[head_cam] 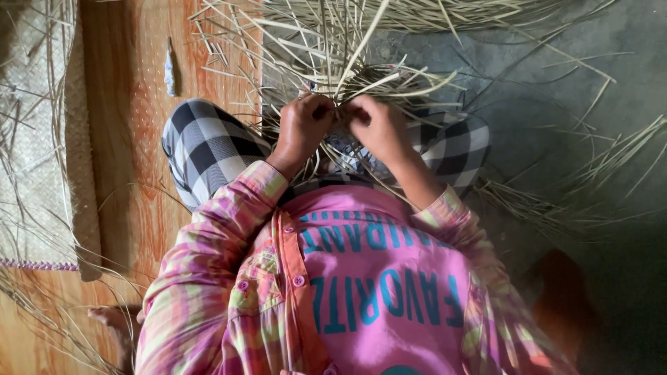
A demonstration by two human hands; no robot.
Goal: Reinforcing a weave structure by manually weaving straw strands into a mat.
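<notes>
left hand: my left hand [303,125] is curled shut, fingers pinched down on the dry straw strips [333,69] right in front of my knees
right hand: my right hand [379,127] is closed too, knuckles up, gripping the same bunch of strips; my 2 hands are nearly touching each other
straw strips: pale, flat and narrow, they fan out from between my hands in every direction, most of them pointing away from me; whether they are already plaited under my fingers I cannot tell, my hands cover that spot
where the strips lie: the bunch sits low over my lap, between my 2 knees, with the loose ends spread over the grey floor [556,104]
legs: I wear black and white checked trousers [208,149], one knee on each side of the work
sleeves: a pink and yellow plaid shirt [208,271] covers both arms down to the wrists, open over a pink top
more strips: a second loose bundle [556,201] lies on the grey floor beyond my right knee, apart from my hands
mat: a woven mat [38,173] with a purple stitched edge lies on the orange patterned floor covering [132,139], well apart from my left hand
small thing: a little whitish scrap [169,73] lies on the orange covering near my left knee; too small to tell what it is
</notes>
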